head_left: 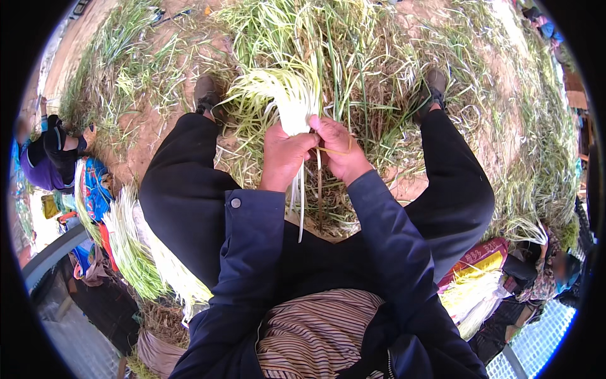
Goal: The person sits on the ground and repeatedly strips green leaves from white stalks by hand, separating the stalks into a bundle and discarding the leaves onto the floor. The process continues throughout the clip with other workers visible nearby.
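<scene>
A bunch of pale green-white leafy stalks stands between my two hands, its leaf ends fanning away from me and bending to the left. My left hand is closed around the lower part of the bunch, with a few thin white stalks hanging below it. Against the bunch's right side, my right hand has its fingers bent and its thumb raised. A thin tan strip crosses by the right fingers; how they hold it is partly hidden. The two hands meet at the thumb and fingers.
Loose green leaves and dry straw cover much of the earth floor between my shoes. Bundles of stalks lie at my left, and another pale pile lies at my right by a printed sack. Other people sit at both sides.
</scene>
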A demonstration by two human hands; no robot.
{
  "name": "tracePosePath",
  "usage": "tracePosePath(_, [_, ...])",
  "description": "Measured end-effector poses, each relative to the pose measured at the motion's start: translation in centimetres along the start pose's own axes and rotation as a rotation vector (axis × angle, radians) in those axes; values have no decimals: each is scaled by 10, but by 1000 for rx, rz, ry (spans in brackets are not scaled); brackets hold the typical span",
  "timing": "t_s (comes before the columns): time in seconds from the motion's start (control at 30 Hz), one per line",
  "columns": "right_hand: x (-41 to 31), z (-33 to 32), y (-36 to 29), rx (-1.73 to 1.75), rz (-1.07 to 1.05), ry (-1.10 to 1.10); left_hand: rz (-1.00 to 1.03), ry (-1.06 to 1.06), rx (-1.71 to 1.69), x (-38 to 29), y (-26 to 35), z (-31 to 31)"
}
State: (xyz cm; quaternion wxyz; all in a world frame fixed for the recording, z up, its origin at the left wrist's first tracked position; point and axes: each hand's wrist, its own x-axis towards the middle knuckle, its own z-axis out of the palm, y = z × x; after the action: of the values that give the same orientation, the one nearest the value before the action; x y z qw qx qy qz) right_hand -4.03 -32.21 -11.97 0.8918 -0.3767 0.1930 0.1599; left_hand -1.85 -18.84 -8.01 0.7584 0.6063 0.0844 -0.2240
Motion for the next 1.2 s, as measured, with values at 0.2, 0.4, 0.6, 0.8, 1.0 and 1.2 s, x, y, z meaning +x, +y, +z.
tracePosePath(0.2, [-9, 0, 20, 24, -168, 252, -29, 54, 16, -5, -8, 5])
tracePosePath(0.4, [-40, 2, 17, 71, -189, 278, -1, 92, -55, -12, -14, 12])
tracePosePath(0.6, [-47, -4, 22, -35, -125, 203, 40, 100, -82, -9, -20, 4])
tracePosePath(0.8, [-32, -17, 14, 171, 52, 37, -72, -38, -158, -13, -9, 5])
tracePosePath(1.0, [-19, 4, -5, 231, -107, 271, -94, 1, -279, -10, 0, 5])
tracePosePath(1.2, [-42, 11, -12, 308, -211, 276, -95, 137, -255, -6, 2, 0])
